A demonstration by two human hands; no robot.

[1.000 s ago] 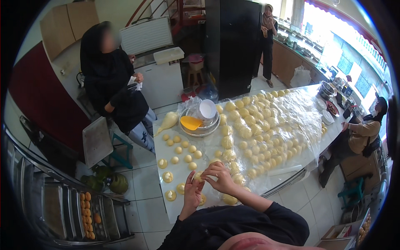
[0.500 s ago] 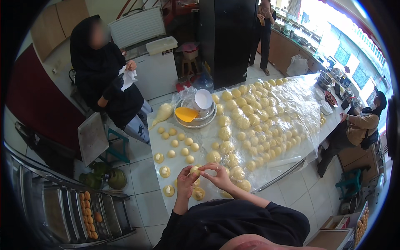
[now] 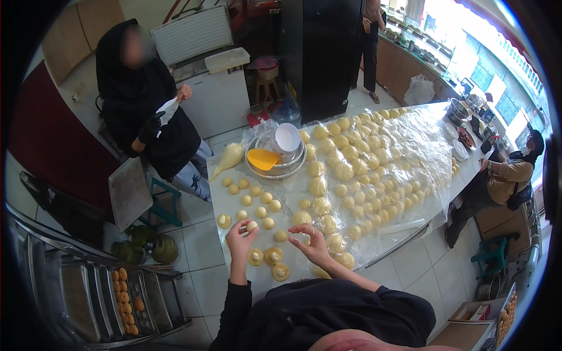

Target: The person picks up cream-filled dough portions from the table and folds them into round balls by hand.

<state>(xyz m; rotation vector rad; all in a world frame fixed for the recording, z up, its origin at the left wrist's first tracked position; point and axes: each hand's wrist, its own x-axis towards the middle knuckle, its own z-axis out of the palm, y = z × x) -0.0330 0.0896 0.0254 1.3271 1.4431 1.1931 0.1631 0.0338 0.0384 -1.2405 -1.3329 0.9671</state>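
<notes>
1. Small dough balls (image 3: 275, 206): smooth, mostly matt.
2. Cover sheet (image 3: 430, 131): thin clear plastic, crinkled and very glossy, with bright glare.
3. Desk (image 3: 227, 202): smooth white top.
4. Scraper (image 3: 263, 158): smooth yellow plastic.
5. Bowl (image 3: 272, 175): silvery metal, shiny at the rim.
6. Piping bag (image 3: 230, 155): thin translucent plastic.
7. Floor tiles (image 3: 202, 248): smooth, lightly glossy.
8. Baking trays (image 3: 78, 298): dull grey metal.
9. Person's sleeve (image 3: 235, 304): soft black cloth, matt.
10. Low stool (image 3: 171, 202): teal plastic.
</notes>
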